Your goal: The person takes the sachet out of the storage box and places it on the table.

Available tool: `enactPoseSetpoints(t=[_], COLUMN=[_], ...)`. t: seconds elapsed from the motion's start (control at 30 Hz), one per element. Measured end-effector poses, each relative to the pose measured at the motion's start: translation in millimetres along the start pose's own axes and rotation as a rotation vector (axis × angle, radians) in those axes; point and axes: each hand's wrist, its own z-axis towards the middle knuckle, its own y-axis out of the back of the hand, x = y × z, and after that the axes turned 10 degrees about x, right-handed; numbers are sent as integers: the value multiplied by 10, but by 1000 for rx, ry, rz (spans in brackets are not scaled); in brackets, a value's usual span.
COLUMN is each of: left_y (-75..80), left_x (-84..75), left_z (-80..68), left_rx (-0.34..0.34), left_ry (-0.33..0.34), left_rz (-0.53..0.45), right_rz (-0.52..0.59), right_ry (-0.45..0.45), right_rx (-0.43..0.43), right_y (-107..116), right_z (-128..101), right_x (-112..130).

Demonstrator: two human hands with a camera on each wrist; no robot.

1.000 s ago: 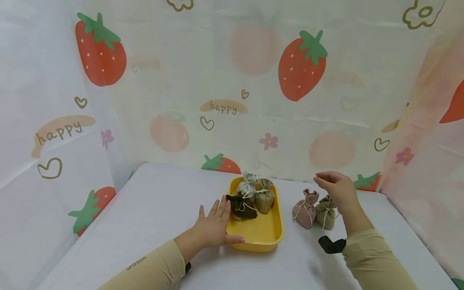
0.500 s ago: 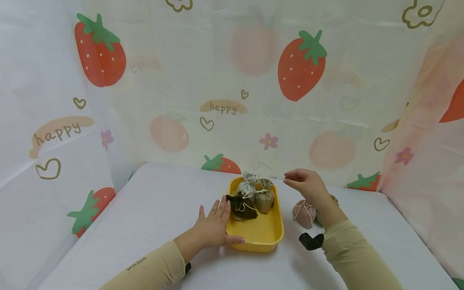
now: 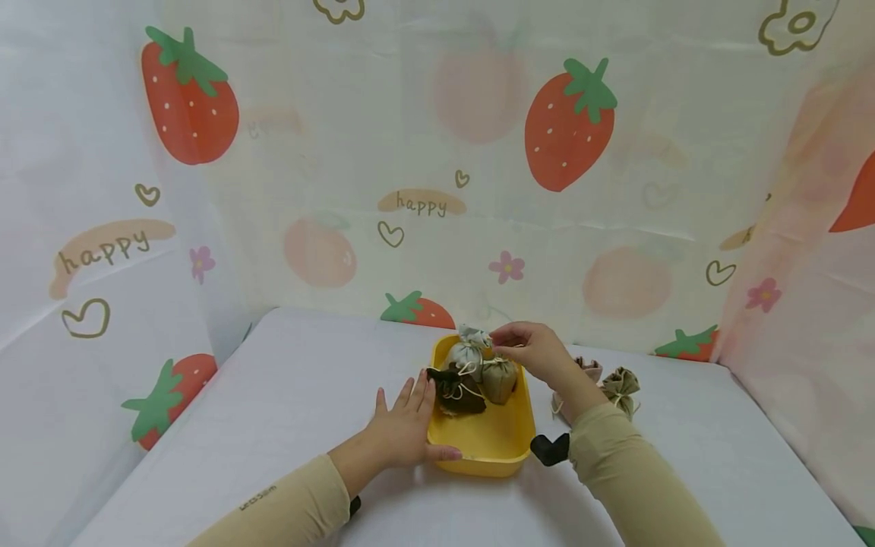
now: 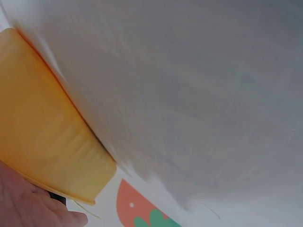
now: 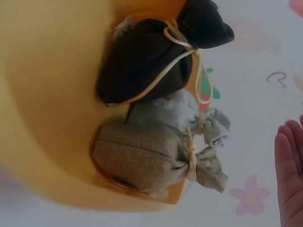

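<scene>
Three drawstring pouches lie in a yellow plastic tray (image 3: 488,441): a dark brown one (image 3: 465,399), a pale grey one (image 3: 463,355) and a tan one (image 3: 500,382). My left hand (image 3: 399,431) rests against the tray's left side with fingers spread, its thumb over the near rim. Above the tan pouch's tied neck is my right hand (image 3: 536,353), fingers bent loosely. In the right wrist view, that hand's fingers (image 5: 289,165) stand apart from the tan pouch (image 5: 137,153) with nothing held. The left wrist view shows the tray's outer wall (image 4: 47,118) beside the left fingertips.
Right of the tray, a pink pouch (image 3: 588,368) and an olive pouch (image 3: 620,387) stand on the white table, the pink one partly hidden by my right arm. A strawberry-print cloth (image 3: 424,251) rises behind and at the sides. Black devices sit at both wrists.
My right hand has moved left, from above the pink and olive pouches to over the tan pouch in the tray. The left hand and the tray have stayed put.
</scene>
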Motion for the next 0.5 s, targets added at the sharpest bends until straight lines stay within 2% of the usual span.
enactPoseSetpoints(t=[0.17,0.5], left_y=[-5,-21], left_x=[10,10], left_z=[0,9], left_rx=[-1,-4], left_ry=[-1,-4], left_rz=[-1,13], right_rz=[-21,-14], right_ry=[46,28], right_rx=[62,258], right_y=[-99,-290], right_z=[106,252], right_x=[21,26])
